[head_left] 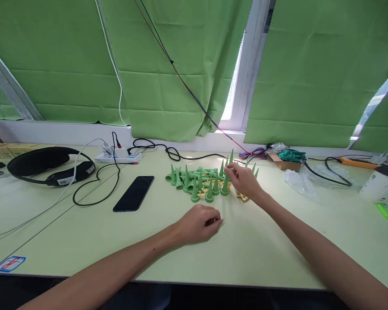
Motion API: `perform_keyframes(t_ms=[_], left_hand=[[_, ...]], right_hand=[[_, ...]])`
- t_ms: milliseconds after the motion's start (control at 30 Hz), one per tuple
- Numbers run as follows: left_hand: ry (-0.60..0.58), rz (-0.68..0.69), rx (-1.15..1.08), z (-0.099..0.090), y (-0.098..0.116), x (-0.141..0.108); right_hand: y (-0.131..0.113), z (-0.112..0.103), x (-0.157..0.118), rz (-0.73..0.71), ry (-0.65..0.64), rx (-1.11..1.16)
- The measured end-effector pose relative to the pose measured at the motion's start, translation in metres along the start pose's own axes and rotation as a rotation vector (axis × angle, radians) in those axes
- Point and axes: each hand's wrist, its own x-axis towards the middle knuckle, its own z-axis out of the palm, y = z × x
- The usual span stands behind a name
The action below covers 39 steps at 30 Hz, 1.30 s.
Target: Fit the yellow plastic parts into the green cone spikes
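Note:
Several green cone-shaped pieces [209, 192] stand upright in a cluster at the middle of the table, with other green parts lying behind and among them. Small tan pieces [242, 197] lie at the cluster's right front edge and between the cones. My right hand [243, 178] reaches over the right side of the cluster, thumb and fingertips pinched at a green piece. My left hand [200, 224] rests on the table in front of the cones, fingers curled together; whether anything is inside them is hidden.
A black phone [133, 193] lies left of the cones. Further left are a black headband-like device [39, 165], a power strip [118, 157] and cables. At right are a small cardboard box [284, 162], clear plastic bags [299, 183] and a white container [382, 185].

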Motion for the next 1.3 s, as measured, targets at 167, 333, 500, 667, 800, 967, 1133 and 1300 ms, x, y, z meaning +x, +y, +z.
perform_keyframes(t_ms=[167, 333, 500, 667, 800, 967, 1133, 1300], left_hand=[[-0.006, 0.006, -0.006, -0.001, 0.0, 0.0], [-0.016, -0.009, 0.001, 0.0, 0.0, 0.0], [-0.023, -0.016, 0.014, 0.0, -0.001, -0.001], [-0.02, -0.008, 0.019, 0.0, -0.001, -0.001], [-0.02, -0.005, 0.019, 0.0, -0.002, -0.001], [-0.032, -0.001, 0.026, 0.001, -0.004, 0.0], [-0.035, 0.003, 0.022, 0.001, -0.004, -0.001], [-0.02, -0.013, 0.04, 0.0, -0.004, 0.0]], right_hand=[[-0.011, -0.012, 0.019, -0.04, -0.008, -0.178], [-0.028, -0.013, 0.054, -0.117, -0.092, -0.385], [-0.041, 0.0, 0.092, -0.106, -0.481, -0.374], [-0.045, 0.02, 0.112, -0.047, -0.742, -0.375], [-0.038, 0.036, 0.118, -0.006, -0.876, -0.383], [-0.023, 0.048, 0.121, 0.004, -0.944, -0.381], [-0.023, 0.047, 0.12, -0.043, -0.913, -0.354], [-0.034, 0.034, 0.121, -0.136, -0.765, -0.319]])
